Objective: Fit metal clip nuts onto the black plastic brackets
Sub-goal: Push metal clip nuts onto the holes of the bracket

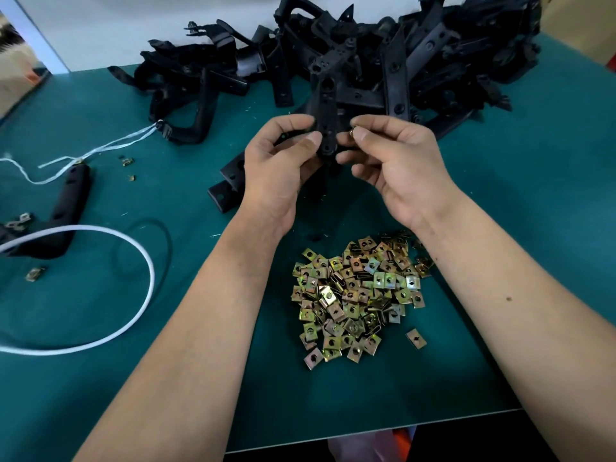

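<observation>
Holding bracket (326, 115) upright in my left hand (276, 161), just beyond the nut pile (358, 295) | right hand (396, 168) pinches one clip nut (352, 132) beside it | bracket looks stiff, light; nut small, springy, likely slippery: grip by edges.

Upright black bracket (326, 105), brassy clip nut (352, 132) beside, nut heap (358, 295) below

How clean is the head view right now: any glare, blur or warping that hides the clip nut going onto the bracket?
Head view: even, soft light, only faint shadows under the forearms. Wide-angle warping bends the table edge and stretches the arms. The clip nut pile glints but stays readable. The black bracket between the left hand and right hand blends into the dark bracket heap, and the pinched clip nut is mostly covered.
</observation>
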`<state>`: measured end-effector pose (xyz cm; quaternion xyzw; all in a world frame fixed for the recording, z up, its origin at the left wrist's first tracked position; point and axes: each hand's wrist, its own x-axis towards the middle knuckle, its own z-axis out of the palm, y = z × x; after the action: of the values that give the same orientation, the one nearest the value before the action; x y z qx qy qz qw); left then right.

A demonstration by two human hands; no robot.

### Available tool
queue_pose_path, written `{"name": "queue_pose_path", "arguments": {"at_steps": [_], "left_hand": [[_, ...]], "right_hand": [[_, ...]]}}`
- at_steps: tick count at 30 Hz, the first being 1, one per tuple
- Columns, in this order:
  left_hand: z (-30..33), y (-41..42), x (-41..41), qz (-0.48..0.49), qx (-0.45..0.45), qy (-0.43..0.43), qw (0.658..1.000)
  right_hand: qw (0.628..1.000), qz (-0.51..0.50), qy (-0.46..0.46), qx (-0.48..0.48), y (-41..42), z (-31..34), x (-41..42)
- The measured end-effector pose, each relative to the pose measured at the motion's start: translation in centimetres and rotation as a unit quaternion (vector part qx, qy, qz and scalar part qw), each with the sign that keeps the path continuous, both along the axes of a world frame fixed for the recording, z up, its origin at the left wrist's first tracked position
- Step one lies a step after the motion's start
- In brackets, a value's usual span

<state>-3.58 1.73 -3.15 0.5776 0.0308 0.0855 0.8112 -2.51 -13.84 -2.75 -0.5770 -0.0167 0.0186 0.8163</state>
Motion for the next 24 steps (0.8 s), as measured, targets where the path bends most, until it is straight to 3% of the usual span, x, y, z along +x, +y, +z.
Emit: {"name": "queue_pose_path", "arguments": {"at_steps": [15, 24], "left_hand": [[-0.45, -0.14, 0.10, -0.006, 0.020, -0.012, 1.000], [-0.61, -0.14, 0.18, -0.018, 0.032, -0.019, 0.999]], "right_hand": [[0.997, -0.054, 0.038, 0.027, 0.24, -0.13, 0.27], [0.999, -0.048, 0.004, -0.024, 0.20, 0.02, 0.16]]}}
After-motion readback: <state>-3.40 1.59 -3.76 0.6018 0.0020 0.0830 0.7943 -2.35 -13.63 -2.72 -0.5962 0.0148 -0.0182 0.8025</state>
